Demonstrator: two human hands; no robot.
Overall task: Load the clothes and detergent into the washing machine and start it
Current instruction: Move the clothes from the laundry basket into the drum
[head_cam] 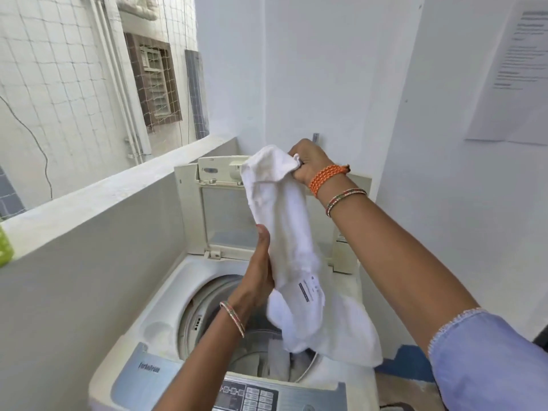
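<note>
A white top-loading washing machine (166,295) stands below me with its lid (219,209) folded up at the back. A white garment (290,250) with a printed label hangs over the open drum (207,315). My right hand (308,164) grips its top end, raised above the lid. My left hand (258,271) holds the garment's middle from the left side, thumb up along the cloth. The garment's lower end dangles at the drum's mouth. Pale clothes (278,360) lie inside the drum. The control panel (252,396) with its buttons is at the near edge.
A grey parapet wall (98,232) runs close along the machine's left side, with a green object (4,247) on its ledge. White walls stand behind and to the right, with a paper sheet (516,72) pinned on the right one. Netting covers the opening at left.
</note>
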